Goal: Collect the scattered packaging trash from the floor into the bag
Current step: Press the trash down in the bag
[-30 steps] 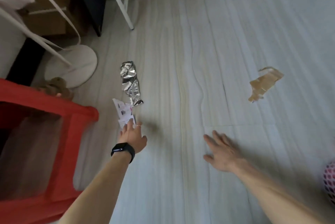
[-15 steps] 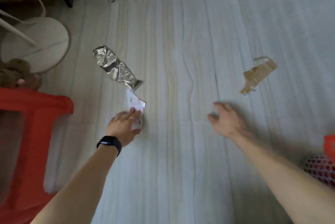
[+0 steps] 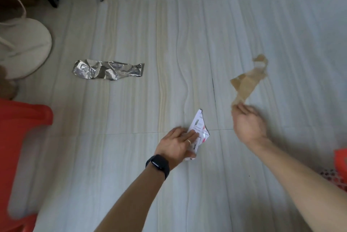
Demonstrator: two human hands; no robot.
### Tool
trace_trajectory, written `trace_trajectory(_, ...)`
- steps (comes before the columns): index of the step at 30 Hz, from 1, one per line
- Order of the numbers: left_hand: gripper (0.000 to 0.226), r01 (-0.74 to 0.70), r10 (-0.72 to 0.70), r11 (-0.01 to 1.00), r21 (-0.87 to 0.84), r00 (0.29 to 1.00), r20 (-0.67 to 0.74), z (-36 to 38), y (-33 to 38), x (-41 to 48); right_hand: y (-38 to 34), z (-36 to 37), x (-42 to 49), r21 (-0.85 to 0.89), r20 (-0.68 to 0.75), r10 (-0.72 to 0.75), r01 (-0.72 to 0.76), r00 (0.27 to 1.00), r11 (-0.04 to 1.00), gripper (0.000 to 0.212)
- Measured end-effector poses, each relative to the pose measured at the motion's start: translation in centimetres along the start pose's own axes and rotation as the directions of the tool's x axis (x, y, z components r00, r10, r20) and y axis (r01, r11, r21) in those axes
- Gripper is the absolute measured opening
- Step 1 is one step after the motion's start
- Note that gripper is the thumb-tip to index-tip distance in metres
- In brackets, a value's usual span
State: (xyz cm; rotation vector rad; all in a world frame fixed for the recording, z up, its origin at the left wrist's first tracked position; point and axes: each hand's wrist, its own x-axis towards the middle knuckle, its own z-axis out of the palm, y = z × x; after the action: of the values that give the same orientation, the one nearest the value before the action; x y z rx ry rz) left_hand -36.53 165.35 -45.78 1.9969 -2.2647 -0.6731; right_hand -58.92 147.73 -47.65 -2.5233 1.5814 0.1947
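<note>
While three scraps sit out on the pale floor [image 3: 131, 166], collecting looks barely begun.
Silver foil wrapper [image 3: 109, 71] lies untouched, well beyond the left hand [image 3: 178, 142]; brown tape scrap [image 3: 246, 83] meets the right hand [image 3: 249, 124] at its blurred fingertips, grip unclear; the left hand clutches the printed paper scrap [image 3: 199, 128], probably for bagging.

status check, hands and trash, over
Left hand grips white printed scrap. Right hand at brown tape strip lower end, grip blurred. Foil wrapper lies untouched on floor, nothing blocking.
</note>
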Motion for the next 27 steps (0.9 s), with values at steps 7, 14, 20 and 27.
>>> trace_trajectory(7,0.064,-0.045,0.035,0.985,0.167,0.998,0.058,-2.3,1.0,2.0,-1.4,-1.0,-4.7,0.211,-0.187,-0.170,0.208,0.968,0.955,0.020)
trace_trajectory(14,0.060,-0.032,-0.003,0.985,0.167,0.979,0.205,-3.6,1.8,3.9,-0.4,-1.3,-2.1,0.414,-0.006,-0.030,0.030,1.000,0.910,0.012)
trace_trajectory(20,0.027,-0.019,-0.031,0.979,0.205,0.971,0.239,-3.9,3.2,3.6,0.0,-1.9,-2.4,0.231,0.039,-0.089,0.078,0.995,0.970,0.020)
trace_trajectory(27,0.033,-0.003,-0.135,0.947,0.320,0.903,0.408,-4.9,4.9,1.8,-1.1,-3.2,-5.7,0.320,0.266,0.047,-0.134,0.963,0.938,0.028)
